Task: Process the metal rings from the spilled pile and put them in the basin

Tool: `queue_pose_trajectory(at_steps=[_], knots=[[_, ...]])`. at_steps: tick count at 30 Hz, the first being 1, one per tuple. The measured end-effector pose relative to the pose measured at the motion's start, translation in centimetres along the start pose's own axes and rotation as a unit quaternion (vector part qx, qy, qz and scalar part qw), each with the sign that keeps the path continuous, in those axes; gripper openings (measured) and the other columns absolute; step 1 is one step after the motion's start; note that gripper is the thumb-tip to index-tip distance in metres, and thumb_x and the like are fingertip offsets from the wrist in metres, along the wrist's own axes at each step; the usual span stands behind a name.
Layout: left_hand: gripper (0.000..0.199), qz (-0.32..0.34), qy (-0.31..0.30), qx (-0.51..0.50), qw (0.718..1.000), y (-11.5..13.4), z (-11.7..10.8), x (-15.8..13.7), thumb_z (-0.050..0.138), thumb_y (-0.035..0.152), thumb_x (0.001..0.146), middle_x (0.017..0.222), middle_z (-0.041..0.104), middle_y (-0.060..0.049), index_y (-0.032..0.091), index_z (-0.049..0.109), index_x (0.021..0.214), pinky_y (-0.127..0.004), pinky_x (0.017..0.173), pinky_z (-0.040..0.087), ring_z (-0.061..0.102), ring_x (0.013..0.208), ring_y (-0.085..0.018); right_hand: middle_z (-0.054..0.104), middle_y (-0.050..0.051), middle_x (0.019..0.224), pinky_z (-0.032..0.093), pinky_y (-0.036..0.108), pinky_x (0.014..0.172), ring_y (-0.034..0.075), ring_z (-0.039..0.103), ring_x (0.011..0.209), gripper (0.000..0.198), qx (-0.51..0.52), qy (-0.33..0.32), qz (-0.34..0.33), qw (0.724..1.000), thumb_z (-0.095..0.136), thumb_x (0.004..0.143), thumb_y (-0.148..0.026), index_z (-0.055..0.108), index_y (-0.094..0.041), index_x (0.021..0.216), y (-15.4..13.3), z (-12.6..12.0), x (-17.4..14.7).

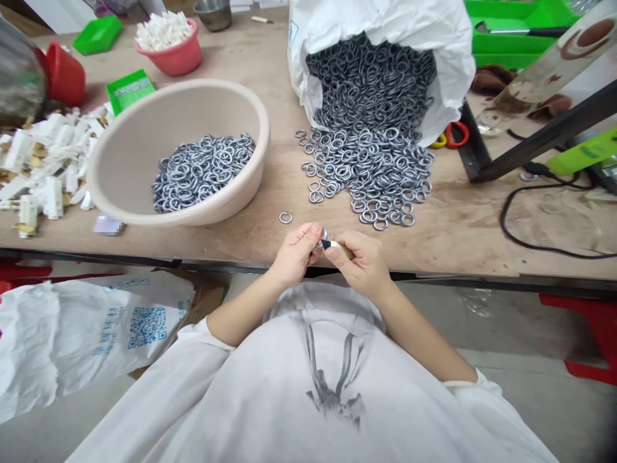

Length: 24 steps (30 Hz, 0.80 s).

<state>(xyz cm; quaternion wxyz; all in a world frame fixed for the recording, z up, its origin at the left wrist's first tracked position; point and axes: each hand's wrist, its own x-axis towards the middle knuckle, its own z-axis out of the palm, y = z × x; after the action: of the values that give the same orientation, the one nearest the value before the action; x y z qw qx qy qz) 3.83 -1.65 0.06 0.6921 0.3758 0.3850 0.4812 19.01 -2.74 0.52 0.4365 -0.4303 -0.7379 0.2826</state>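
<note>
My left hand [299, 252] pinches a small grey metal ring [324, 234] between thumb and fingers, just above the table's front edge. My right hand [362, 260] is closed around a short tool with a dark, angled blade-like tip [326, 244] and a pale handle, its tip against or very near the ring. One loose ring [285, 218] lies on the table beyond my left hand. A heap of rings [380, 173] spills from a white sack [308, 71] ahead of my hands. More rings [205, 170] fill part of a beige basin [113, 161] to the left.
White and brass-coloured pieces [53, 161] are piled at the far left, near green trays [130, 90] and a red bowl [173, 54] of white parts. On the right stand a black metal frame [540, 141], a black cable [506, 225] and red-handled scissors [457, 135].
</note>
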Motion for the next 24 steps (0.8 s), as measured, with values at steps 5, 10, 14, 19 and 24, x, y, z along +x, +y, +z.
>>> queue_pose_trajectory(at_steps=[5, 10, 14, 19, 24], knots=[[0.057, -0.008, -0.01, 0.013, 1.0, 0.1, -1.0, 0.4, 0.078, 0.067, 0.07, 0.055, 0.038, 0.007, 0.017, 0.051, 0.07, -0.017, 0.041, 0.021, 0.03, 0.044, -0.004, 0.045, -0.004, 0.055, 0.029, 0.026, 0.055, 0.01, 0.039, 0.053, 0.046, 0.024, -0.013, 0.025, 0.999, 0.054, 0.096, -0.055, 0.059, -0.02, 0.068, 0.2, 0.6, 0.0], [0.056, -0.02, -0.067, 0.034, 0.997, -0.1, -2.1, -0.9, 0.073, 0.065, 0.076, 0.052, 0.039, 0.005, 0.016, 0.051, 0.064, -0.019, 0.041, 0.019, 0.03, 0.042, -0.004, 0.047, -0.004, 0.058, 0.03, 0.027, 0.058, 0.011, 0.041, 0.058, 0.046, 0.034, 0.022, 0.101, 0.994, 0.052, 0.096, -0.056, 0.059, -0.019, 0.069, 2.7, 1.2, 1.3], [0.054, -0.002, -0.085, 0.031, 0.996, 0.2, -2.7, -2.2, 0.072, 0.062, 0.08, 0.054, 0.043, 0.003, 0.015, 0.052, 0.062, -0.019, 0.041, 0.023, 0.034, 0.042, -0.004, 0.052, -0.003, 0.062, 0.034, 0.028, 0.062, 0.014, 0.047, 0.062, 0.045, -0.018, 0.032, 0.151, 0.988, 0.051, 0.096, -0.056, 0.062, -0.019, 0.074, 3.4, 2.0, 4.2], [0.042, 0.047, 0.021, -0.015, 0.999, 1.5, -3.8, -2.1, 0.076, 0.05, 0.079, 0.058, 0.054, 0.001, 0.014, 0.057, 0.068, -0.017, 0.039, 0.027, 0.039, 0.04, -0.004, 0.071, 0.009, 0.114, 0.045, 0.032, 0.081, 0.024, 0.066, 0.099, 0.033, -0.18, -0.159, 0.09, 0.966, 0.064, 0.092, -0.043, 0.07, -0.019, 0.113, 0.9, 5.2, 7.9], [0.03, 0.028, 0.057, -0.101, 0.993, 2.3, -4.6, -2.0, 0.074, 0.039, 0.072, 0.062, 0.062, 0.001, 0.018, 0.053, 0.074, -0.016, 0.034, 0.028, 0.042, 0.039, -0.006, 0.07, 0.013, 0.117, 0.046, 0.035, 0.074, 0.028, 0.069, 0.097, 0.031, -0.336, -0.216, 0.081, 0.913, 0.055, 0.096, -0.04, 0.07, -0.02, 0.114, 0.3, 6.8, 8.9]])
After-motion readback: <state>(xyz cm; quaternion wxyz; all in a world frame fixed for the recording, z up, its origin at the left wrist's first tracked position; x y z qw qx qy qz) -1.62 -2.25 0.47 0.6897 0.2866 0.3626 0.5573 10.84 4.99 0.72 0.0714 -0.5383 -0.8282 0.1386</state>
